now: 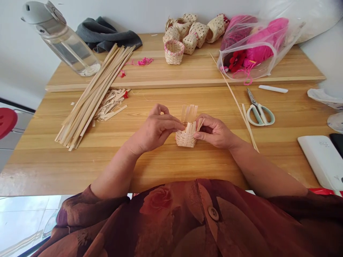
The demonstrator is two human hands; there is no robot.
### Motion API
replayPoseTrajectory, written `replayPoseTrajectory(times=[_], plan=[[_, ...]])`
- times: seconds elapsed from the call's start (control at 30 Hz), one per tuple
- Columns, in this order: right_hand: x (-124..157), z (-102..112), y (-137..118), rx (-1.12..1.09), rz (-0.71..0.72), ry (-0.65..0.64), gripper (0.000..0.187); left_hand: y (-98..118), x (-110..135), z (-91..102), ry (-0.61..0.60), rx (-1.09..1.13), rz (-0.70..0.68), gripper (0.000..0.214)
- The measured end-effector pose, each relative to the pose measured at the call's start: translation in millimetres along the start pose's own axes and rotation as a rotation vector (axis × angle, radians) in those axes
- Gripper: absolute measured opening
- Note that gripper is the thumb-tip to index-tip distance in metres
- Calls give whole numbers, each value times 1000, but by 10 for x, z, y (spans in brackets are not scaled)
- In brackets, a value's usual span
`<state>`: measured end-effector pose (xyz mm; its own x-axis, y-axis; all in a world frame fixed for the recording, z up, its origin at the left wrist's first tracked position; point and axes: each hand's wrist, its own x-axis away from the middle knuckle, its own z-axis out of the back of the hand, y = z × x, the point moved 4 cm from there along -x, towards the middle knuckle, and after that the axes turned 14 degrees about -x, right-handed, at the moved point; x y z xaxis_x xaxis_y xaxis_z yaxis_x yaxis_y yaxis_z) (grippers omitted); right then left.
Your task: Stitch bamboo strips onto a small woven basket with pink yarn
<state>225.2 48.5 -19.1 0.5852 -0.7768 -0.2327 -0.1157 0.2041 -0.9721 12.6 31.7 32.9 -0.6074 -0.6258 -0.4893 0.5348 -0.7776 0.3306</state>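
Two hands pinching small woven basket point(185, 137), left hand point(157, 129), right hand point(214, 131), upright, loose strips point(189, 113) pointing up

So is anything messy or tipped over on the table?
Cut scraps lie scattered beside the long strips, and some baskets heaped at the back are tipped on their sides. The half-woven basket between left hand and right hand sits upright.

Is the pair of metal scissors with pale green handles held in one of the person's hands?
No, the scissors lie on the wooden table, while the left hand and right hand grip the small woven straw basket.
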Motion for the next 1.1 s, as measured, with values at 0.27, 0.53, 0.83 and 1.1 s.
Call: replayPoseTrajectory(times=[0.27, 0.53, 0.83, 1.1], plan=[[16, -15, 0, 16, -9, 26, 20, -12, 50, -71, -86, 288, 104, 15], [8, -46, -61, 19, -18, 59, 31, -77, 105, -268, -223, 548, 373, 21], [-10, -30, 7, -13, -42, 109, 37, -196, 71, -415, -161, 861, 492, 30], [-39, -20, 118, -86, -32, 105, 37, -192, 1, -413, -247, 866, 609, 33]])
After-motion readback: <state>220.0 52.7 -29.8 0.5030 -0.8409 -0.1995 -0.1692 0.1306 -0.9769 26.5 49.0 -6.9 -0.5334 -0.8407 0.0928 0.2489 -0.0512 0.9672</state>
